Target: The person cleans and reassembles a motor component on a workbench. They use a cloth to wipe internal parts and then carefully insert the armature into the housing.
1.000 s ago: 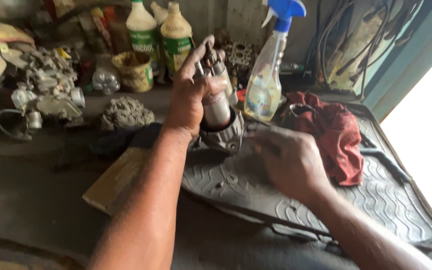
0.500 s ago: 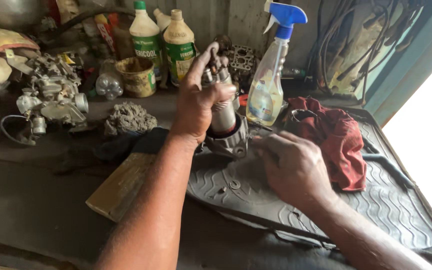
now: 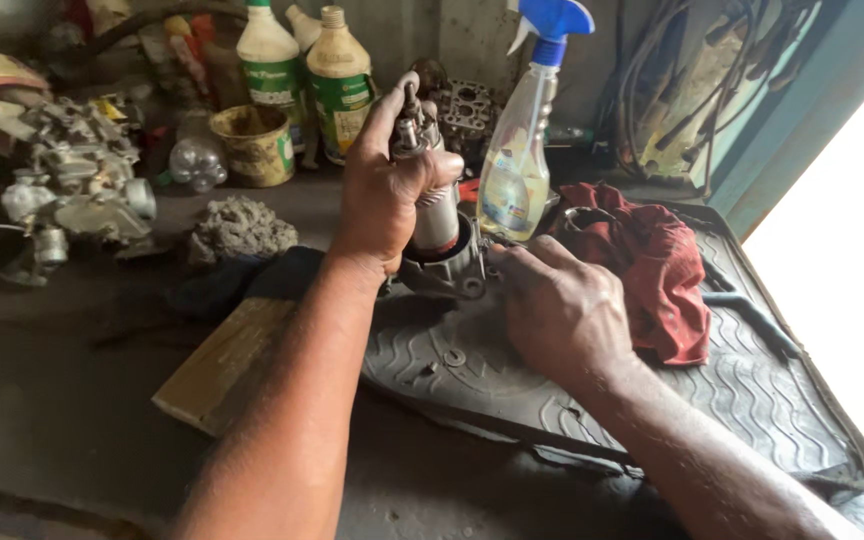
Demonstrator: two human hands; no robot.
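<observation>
My left hand [image 3: 387,185] is wrapped around an upright metal cylinder part [image 3: 437,215] with a narrow shaft sticking out of its top. The part stands in a grey metal housing [image 3: 452,270] that rests on a dark ribbed rubber mat [image 3: 752,400]. My right hand [image 3: 562,310] lies on the mat just right of the housing, fingers curled against its base; what it grips, if anything, is hidden.
A spray bottle [image 3: 522,150] with a blue head stands just behind the part. A red rag [image 3: 652,270] lies on the mat to the right. Two plastic bottles [image 3: 337,85], a tin cup [image 3: 250,145], a carburettor-like metal assembly [image 3: 77,190] and a wooden board [image 3: 227,365] sit to the left.
My left hand has closed more tightly around the upright part, fingers folding over it. My right hand stays at the housing's base. The view has shifted slightly.
</observation>
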